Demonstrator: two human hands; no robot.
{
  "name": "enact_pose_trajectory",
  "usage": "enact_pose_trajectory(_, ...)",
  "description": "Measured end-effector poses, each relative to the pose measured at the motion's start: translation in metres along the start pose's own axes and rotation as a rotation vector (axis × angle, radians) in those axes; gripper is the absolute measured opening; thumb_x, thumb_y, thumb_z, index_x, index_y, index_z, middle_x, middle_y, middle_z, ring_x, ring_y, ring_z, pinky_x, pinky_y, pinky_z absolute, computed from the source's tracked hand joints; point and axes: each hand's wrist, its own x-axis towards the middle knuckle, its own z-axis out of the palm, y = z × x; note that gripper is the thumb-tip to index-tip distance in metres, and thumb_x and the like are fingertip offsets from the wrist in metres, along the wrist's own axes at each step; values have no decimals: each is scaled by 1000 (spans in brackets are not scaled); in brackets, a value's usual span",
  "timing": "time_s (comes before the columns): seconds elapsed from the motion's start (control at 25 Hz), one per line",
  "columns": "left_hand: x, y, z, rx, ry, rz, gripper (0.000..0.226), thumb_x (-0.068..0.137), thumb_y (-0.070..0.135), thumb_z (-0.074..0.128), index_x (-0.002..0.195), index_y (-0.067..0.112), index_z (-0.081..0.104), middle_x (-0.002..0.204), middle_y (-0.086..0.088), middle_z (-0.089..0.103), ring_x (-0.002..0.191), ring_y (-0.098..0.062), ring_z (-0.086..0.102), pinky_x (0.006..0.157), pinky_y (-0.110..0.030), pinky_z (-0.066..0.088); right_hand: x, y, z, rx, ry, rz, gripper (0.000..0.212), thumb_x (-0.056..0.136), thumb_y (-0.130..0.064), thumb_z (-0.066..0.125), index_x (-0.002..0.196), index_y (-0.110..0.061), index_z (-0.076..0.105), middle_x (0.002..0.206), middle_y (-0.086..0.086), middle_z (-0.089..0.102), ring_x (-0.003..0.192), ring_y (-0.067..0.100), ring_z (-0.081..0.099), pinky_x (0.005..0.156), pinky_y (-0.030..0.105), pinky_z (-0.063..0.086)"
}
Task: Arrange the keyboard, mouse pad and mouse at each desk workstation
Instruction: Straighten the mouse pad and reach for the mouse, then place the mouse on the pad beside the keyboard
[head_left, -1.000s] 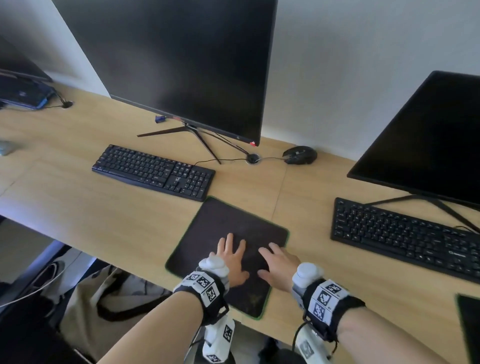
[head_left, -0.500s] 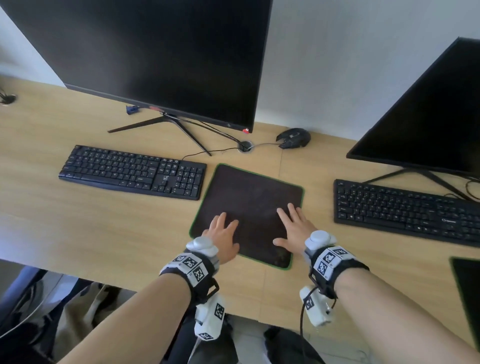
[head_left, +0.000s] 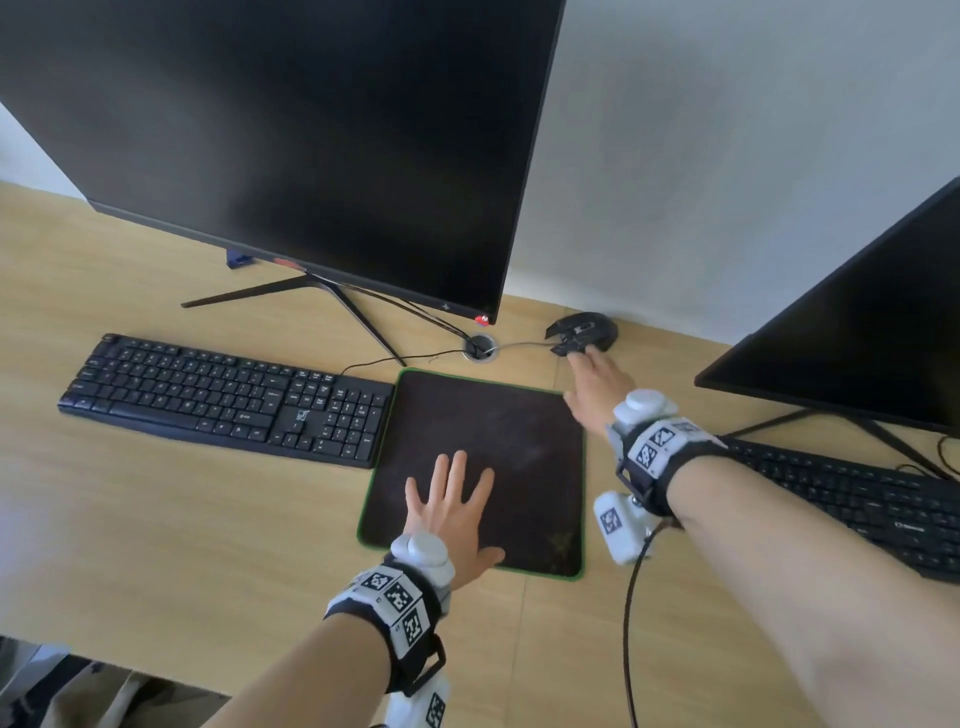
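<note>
Head view shows the right hand (head_left: 595, 382) stretched toward the back of the desk (head_left: 156, 519), fingers extended and just reaching the near end of the mouse (head_left: 582, 332) — touching it or nearly so, but not yet closed around it, so that hand grasps nothing. The left hand (head_left: 452, 512) lies flat and spread on the mouse pad (head_left: 493, 441), palm down, pinning it rather than gripping it. The pad sits square to the desk edge, its left side touching or just beside the right end of the keyboard (head_left: 228, 397), whose long axis runs left to right, slightly tilted, in front of the monitor (head_left: 291, 140). The mouse lies behind the pad's far right corner, close to the wall, long axis roughly sideways, its cord running left to a cable hole (head_left: 480, 347). Judging by this, pad and keyboard look placed and the mouse is the step in hand — next it likely needs closing the fingers over it, drawing it onto the pad and turning it to point away from the desk edge, minding the cord's slack.
</note>
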Motion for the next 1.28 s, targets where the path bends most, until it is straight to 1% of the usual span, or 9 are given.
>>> enact_pose_trajectory(0.08,-12,7,2,-1,-30,13,97,82,66,53,151,31,-5,161,-11,-16,146,-35,-14,110,-67,11,10,13,-12,-56,34,20,49,83,-2,57,128,-6,40,136,15,39,117,34,43,77,43,48)
enact_pose_trajectory(0.2,-30,27,3,18,-35,52,96,84,63,54,150,33,-8,161,-10,-19,145,-35,-17,111,-68,11,13,40,-24,-118,47,-20,59,84,6,50,140,-3,33,144,20,34,127,37,36,99,47,39)
enact_pose_trajectory(0.44,-39,83,-5,83,-4,98,97,84,65,52,150,33,-11,161,-10,-20,146,-35,-16,111,-66,11,-2,90,-56,-89,-73,76,55,89,-17,62,135,3,38,136,26,43,125,40,42,101,46,38)
enact_pose_trajectory(0.56,-37,97,-10,110,-8,95,97,84,65,52,151,30,-8,161,-10,-16,146,-34,-12,111,-65,13,-44,89,-60,157,-72,215,63,82,-33,69,123,5,40,111,19,56,95,35,58,72,38,47)
enact_pose_trajectory(0.68,-26,136,-17,1,122,139,87,87,58,51,152,25,5,163,-10,2,148,-29,3,114,-54,18,-117,106,-49,316,-66,408,60,71,-51,65,105,-5,49,73,1,58,60,21,56,48,27,35)
enact_pose_trajectory(0.8,-3,174,-37,6,369,120,77,87,47,53,150,17,20,160,-14,19,147,-30,14,113,-49,22,-170,111,-29,323,-60,507,73,67,-65,55,113,-10,41,90,9,64,80,34,65,60,33,41)
enact_pose_trajectory(0.88,14,195,-51,71,446,25,84,85,52,53,152,16,15,161,-18,12,147,-35,7,114,-55,15,-192,120,-20,310,-27,550,80,73,-72,52,121,-11,34,103,14,63,90,38,64,64,36,39)
enact_pose_trajectory(1.0,34,242,-62,97,375,-95,93,87,63,44,153,18,-4,162,-17,-2,146,-39,-1,113,-61,10,-229,174,-22,284,67,584,97,79,-79,43,141,-8,21,120,18,54,94,38,62,64,37,37)
enact_pose_trajectory(1.28,13,404,-16,181,345,139,85,92,56,47,153,26,-5,162,-13,9,142,-36,20,107,-54,31,-328,332,-9,303,211,628,97,85,-64,50,150,-10,4,117,14,58,99,33,61,64,36,46)
